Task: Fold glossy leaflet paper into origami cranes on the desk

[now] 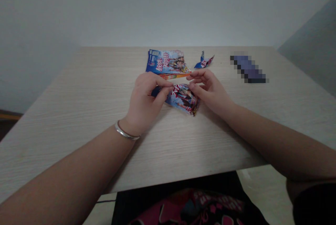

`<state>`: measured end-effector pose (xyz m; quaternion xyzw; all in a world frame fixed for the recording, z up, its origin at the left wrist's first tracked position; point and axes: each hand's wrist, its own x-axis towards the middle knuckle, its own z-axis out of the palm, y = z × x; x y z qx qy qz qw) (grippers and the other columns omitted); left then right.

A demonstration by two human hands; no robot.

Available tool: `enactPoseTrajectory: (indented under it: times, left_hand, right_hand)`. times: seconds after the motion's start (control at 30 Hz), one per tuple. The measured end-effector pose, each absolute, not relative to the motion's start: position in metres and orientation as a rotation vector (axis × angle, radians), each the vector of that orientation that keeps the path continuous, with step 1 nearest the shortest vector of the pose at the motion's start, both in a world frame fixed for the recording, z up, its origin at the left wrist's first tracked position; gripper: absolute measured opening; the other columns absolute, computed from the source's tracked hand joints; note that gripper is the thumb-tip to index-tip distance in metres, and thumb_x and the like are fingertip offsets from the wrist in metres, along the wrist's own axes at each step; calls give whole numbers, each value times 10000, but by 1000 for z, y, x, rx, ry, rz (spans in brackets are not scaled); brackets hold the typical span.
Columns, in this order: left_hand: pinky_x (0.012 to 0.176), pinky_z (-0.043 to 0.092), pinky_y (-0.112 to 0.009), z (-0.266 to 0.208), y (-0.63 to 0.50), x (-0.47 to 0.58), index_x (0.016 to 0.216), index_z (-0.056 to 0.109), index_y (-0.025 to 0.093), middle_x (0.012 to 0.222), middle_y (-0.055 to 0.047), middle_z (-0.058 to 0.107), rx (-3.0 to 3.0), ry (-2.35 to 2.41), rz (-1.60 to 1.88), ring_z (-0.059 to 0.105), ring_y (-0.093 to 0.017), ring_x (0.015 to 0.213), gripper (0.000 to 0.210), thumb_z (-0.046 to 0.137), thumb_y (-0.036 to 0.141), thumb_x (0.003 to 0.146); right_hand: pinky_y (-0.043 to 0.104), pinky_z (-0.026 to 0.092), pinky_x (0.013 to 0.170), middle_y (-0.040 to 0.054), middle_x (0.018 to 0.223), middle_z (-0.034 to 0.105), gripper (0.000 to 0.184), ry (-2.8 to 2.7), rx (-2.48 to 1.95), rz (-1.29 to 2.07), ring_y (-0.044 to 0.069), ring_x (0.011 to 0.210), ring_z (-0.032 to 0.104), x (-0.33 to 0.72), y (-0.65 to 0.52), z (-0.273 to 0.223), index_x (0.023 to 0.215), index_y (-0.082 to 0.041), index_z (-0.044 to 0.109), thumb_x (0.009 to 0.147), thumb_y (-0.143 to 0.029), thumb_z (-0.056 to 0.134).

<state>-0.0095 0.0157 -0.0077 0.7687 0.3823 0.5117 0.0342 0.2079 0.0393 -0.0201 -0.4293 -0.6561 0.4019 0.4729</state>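
A printed paper leaflet (183, 99), blue with red lettering and a colourful picture, is between my hands just above or on the table. Its upper edge looks folded or curved. My left hand (150, 99) wears a silver bangle and pinches the leaflet's upper left part between thumb and index finger. At the upper right edge, my right hand (207, 90) has its thumb against the paper; the index finger is raised a little apart, and the other fingers are curled behind, partly hidden. The leaflet's left end lies under my left hand.
Behind my hands lies a stack of similar leaflets (168, 62), an orange edge showing below. To its right stands a folded paper figure (204, 62). A pixelated dark flat object (249, 69) rests further right. The wooden table (105, 77) meets a wall at the back.
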Motion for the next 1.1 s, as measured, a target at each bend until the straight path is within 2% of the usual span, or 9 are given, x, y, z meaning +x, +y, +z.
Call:
enactPoseTrajectory:
  times: [0.1, 0.3, 0.5, 0.7, 0.8, 0.87, 0.97, 1.03, 1.1]
  left_hand:
    - [826, 526, -386, -7, 16, -10, 830, 706, 229, 822, 8, 713, 2342, 1192, 1622, 670, -183, 821, 73, 722, 187, 889]
    - [758, 555, -331, -6, 16, -14, 885, 799, 301, 826, 24, 763, 2240, 1303, 1628, 683, -154, 767, 38, 777, 270, 880]
    - [732, 556, -327, -13, 24, -21, 1081, 803, 365, 845, 18, 759, 2268, 1405, 1597, 675, -166, 798, 200, 723, 268, 926]
    - [846, 584, -330, -7, 28, -22, 1176, 770, 334, 1054, -5, 794, 2582, 1138, 1442, 727, -168, 934, 296, 598, 181, 989]
    - [928, 588, -377, 0, 26, -19, 1176, 763, 324, 1137, -24, 783, 2682, 1075, 1306, 717, -210, 1082, 251, 630, 241, 979]
    - [1050, 545, -446, 3, 23, -18, 1264, 713, 330, 1239, -40, 751, 2706, 1066, 1222, 659, -252, 1224, 314, 675, 317, 953]
    - [1199, 406, -536, -1, 23, -20, 1451, 549, 302, 1494, -103, 594, 2667, 1067, 1247, 528, -302, 1405, 554, 706, 404, 929]
    - [1205, 381, -561, -11, 26, -21, 1538, 419, 279, 1597, -157, 469, 2564, 1139, 1332, 445, -328, 1479, 686, 707, 419, 932]
    - [1142, 456, -541, -22, 32, -22, 1591, 294, 294, 1607, -184, 444, 2414, 1209, 1355, 467, -331, 1465, 785, 709, 420, 937]
  right_hand:
    - [416, 603, 807, 68, 1258, 628, 514, -1612, -1068, 894, 274, 1168, 603, 210, 39, -19, 1105, -292, 596, 730, -575, 805]
    - [470, 591, 924, 55, 1178, 690, 681, -1534, -1057, 1125, 257, 1053, 671, 215, 45, -27, 1191, -309, 560, 724, -774, 732]
    - [392, 611, 707, -16, 905, 726, 690, -1425, -1047, 1187, 201, 778, 707, 220, 56, -32, 1122, -320, 507, 676, -776, 770]
    - [479, 606, 915, 12, 1044, 748, 588, -1481, -1006, 1005, 234, 993, 727, 233, 67, -34, 1194, -329, 505, 790, -698, 718]
    - [496, 609, 900, 18, 1050, 745, 622, -1528, -992, 977, 250, 995, 726, 238, 70, -37, 1277, -337, 490, 801, -660, 726]
    - [503, 608, 886, 21, 1065, 740, 659, -1542, -973, 949, 253, 979, 726, 241, 72, -39, 1339, -344, 462, 812, -637, 727]
    - [515, 596, 896, 33, 1117, 728, 654, -1594, -944, 891, 255, 999, 718, 244, 73, -39, 1400, -356, 432, 860, -637, 671]
    - [517, 583, 918, 37, 1147, 720, 633, -1621, -922, 869, 257, 1031, 708, 245, 72, -35, 1409, -361, 437, 878, -639, 642]
    - [509, 571, 940, 30, 1134, 720, 614, -1615, -876, 854, 254, 1041, 702, 247, 71, -28, 1391, -357, 459, 872, -624, 650]
